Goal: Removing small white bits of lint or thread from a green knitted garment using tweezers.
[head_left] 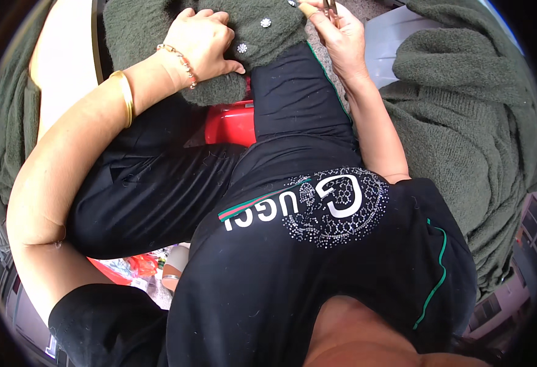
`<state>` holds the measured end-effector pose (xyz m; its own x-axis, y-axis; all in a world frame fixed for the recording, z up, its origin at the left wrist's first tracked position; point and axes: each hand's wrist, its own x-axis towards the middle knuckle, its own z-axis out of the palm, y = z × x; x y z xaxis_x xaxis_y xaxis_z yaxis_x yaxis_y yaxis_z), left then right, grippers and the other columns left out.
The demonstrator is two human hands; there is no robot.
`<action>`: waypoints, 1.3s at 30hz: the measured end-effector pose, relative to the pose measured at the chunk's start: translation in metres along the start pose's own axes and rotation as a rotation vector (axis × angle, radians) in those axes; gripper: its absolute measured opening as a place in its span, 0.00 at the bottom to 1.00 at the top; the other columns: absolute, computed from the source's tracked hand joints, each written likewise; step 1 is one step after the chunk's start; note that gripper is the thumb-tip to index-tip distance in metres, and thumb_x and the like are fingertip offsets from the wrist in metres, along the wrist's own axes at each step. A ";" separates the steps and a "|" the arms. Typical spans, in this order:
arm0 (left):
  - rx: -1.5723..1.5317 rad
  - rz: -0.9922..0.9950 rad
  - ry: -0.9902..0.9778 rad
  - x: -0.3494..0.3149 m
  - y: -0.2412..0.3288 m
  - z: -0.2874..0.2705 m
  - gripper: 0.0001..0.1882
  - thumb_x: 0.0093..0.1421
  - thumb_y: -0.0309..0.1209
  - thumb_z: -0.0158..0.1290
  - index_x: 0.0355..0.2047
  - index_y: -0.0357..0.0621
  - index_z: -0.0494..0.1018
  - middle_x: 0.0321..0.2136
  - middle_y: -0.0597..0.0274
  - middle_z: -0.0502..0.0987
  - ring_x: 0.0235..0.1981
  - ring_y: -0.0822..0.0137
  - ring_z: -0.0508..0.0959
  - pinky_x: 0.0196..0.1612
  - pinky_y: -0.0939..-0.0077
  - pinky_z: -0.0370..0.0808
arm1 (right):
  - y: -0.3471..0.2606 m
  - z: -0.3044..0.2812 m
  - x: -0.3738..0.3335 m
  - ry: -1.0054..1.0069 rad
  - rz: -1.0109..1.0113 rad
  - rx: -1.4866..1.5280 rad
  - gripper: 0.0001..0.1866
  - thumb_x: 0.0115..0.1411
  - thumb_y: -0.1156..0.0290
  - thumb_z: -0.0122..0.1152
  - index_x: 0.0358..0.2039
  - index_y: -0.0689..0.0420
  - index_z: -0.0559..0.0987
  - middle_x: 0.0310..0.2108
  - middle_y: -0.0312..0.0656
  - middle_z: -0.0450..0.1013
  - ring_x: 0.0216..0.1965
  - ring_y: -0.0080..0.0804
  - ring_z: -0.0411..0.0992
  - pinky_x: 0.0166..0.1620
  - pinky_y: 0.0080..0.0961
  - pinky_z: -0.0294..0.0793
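A lap in smooth black trousers is seen from above. To its right, a bulky heap of dark green fuzzy knit cloth is piled in folds, well apart from the left hand. The dark green fuzzy knit garment being handled is spread over the far edge of the lap, partly cut off by the top of the view. It is judged soft, limp and stretchy, light per piece, not slippery; snagging of the pile is likelier than tearing. It is best held by a flat, doubled fold beside the button row, with loose fibres not pulled. Below the garment, a red glossy plastic seat is seen between the thighs.

The garment's left part is covered by the left hand: fingers bent on the cloth, thumb set wide apart; whether cloth is pinched cannot be told. Beyond the lap's far right corner, a small dark metal tool is held in closed fingers by the right hand; its working end is out of view. Smallest, round sparkly silver buttons are set in a slanting row; these are judged hard, and scratchable.
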<state>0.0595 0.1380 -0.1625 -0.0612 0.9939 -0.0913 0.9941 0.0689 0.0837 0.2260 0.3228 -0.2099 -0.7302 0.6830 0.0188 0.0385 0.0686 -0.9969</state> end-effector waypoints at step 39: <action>-1.303 -0.124 -0.356 0.007 -0.047 -0.011 0.05 0.62 0.27 0.56 0.35 0.39 0.79 0.49 0.58 0.78 0.41 0.78 0.77 0.47 0.82 0.74 | -0.019 0.008 -0.038 -0.383 -0.168 -0.229 0.19 0.62 0.70 0.62 0.53 0.60 0.76 0.35 0.34 0.75 0.34 0.16 0.69 0.39 0.16 0.69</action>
<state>0.0117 0.1425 -0.1566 0.0799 0.9132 -0.3997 0.1659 0.3832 0.9086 0.2472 0.2897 -0.1924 -0.9363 0.3348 0.1058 0.0163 0.3426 -0.9393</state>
